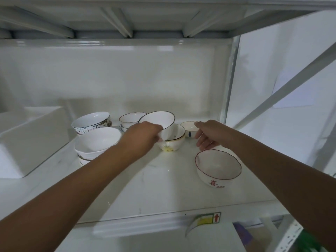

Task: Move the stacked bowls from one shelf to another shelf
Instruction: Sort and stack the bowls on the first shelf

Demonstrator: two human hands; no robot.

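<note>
My left hand [143,136] grips a white bowl with a dark rim [160,120] by its near edge and holds it tilted above a yellow-patterned bowl [171,143]. My right hand [211,135] hovers with relaxed fingers beside a small white bowl with a blue mark [189,127], holding nothing. Near the front right of the white shelf [163,182] stands a red-rimmed bowl with red characters [218,167]. A stack of plain white bowls [96,142] sits on the left.
A floral-patterned bowl [91,121] and a red-rimmed stack of bowls [130,120] stand toward the back. A white box [27,142] fills the shelf's left side. Another shelf panel runs overhead, and a metal upright [229,84] bounds the right.
</note>
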